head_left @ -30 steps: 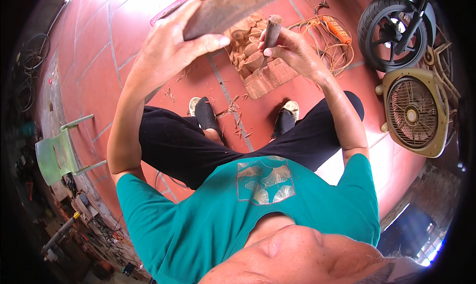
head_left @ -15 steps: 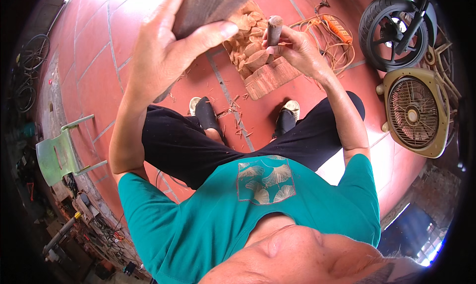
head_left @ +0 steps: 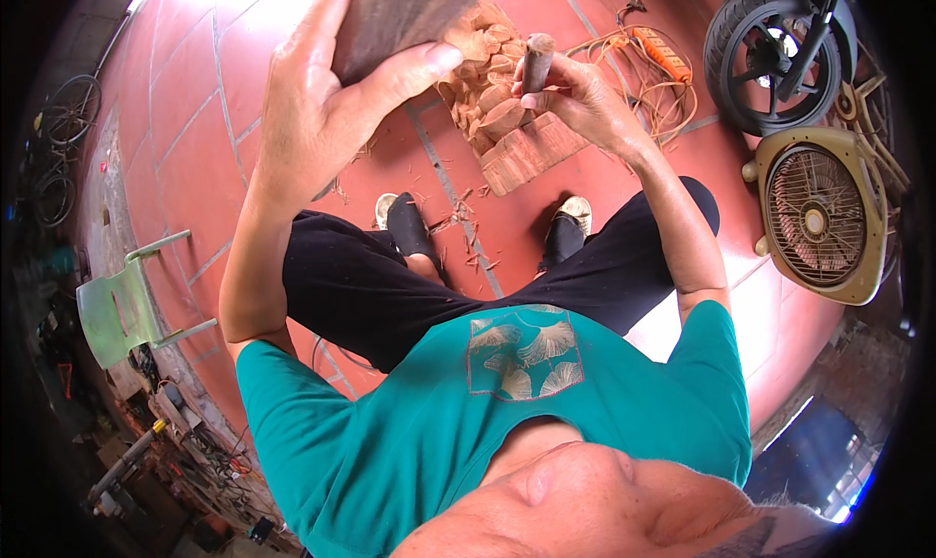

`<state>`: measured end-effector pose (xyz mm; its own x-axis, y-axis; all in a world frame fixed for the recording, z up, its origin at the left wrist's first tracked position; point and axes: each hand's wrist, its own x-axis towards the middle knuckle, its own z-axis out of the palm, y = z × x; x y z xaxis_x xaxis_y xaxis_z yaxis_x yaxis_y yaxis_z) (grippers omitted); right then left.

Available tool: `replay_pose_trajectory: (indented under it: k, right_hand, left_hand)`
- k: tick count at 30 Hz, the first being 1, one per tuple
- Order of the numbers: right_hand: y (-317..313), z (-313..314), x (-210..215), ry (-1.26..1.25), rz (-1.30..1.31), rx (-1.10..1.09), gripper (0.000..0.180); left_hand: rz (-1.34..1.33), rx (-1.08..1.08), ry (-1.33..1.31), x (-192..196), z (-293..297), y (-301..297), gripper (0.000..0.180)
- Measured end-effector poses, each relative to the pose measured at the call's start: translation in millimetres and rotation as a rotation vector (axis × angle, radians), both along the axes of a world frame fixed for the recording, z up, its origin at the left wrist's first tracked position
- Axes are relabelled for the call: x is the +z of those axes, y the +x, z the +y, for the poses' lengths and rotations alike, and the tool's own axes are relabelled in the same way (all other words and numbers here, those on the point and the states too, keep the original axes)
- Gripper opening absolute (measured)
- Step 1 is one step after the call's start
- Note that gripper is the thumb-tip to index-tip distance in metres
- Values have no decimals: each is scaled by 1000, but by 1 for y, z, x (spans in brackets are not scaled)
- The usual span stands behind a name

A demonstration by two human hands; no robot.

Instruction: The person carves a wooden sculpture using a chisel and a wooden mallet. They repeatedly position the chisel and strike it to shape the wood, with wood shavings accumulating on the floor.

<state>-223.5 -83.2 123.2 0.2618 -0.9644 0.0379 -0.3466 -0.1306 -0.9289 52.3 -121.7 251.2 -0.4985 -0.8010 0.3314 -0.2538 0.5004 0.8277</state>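
My left hand (head_left: 327,110) is raised high and wrapped round a dark wooden mallet (head_left: 409,17), whose blocky head fills the top of the view. Lower down, my right hand (head_left: 582,95) grips a chisel (head_left: 537,63) by its dark round handle, which stands nearly upright. Its blade end is mostly hidden by my fingers and meets the wood carving (head_left: 502,119) beneath. That reddish-brown carving lies on the floor beyond my feet, covered in leaf-like relief, with a plain uncarved block at its near end. The mallet hides part of its far side.
Wood shavings (head_left: 466,207) are scattered over the red tile floor (head_left: 185,168). An orange power strip (head_left: 663,54) with tangled cords lies right of the carving. Farther right stand a motorcycle wheel (head_left: 777,61) and a box fan (head_left: 817,217). A green chair (head_left: 117,309) is at left.
The mallet in my left hand has shifted slightly left. My right hand and the chisel stay almost in place on the carving.
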Motion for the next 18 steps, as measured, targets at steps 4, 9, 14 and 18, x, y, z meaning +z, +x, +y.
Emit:
replay_pose_trajectory:
  k: [4, 9, 14, 18]
  right_hand:
    - [4, -2, 0, -25, 66, 7, 25]
    - [10, 1, 1, 9, -46, 10, 25]
    - [-8, -8, -5, -78, -95, -36, 22]
    - [-5, -19, -1, -85, -191, -52, 24]
  left_hand:
    - [-350, -94, -71, -16, -5, -3, 62]
    - [-468, -77, -131, -27, -18, 5, 59]
    - [-418, -20, -181, -37, -25, 16, 60]
    - [-204, -38, -96, -36, -30, 17, 53]
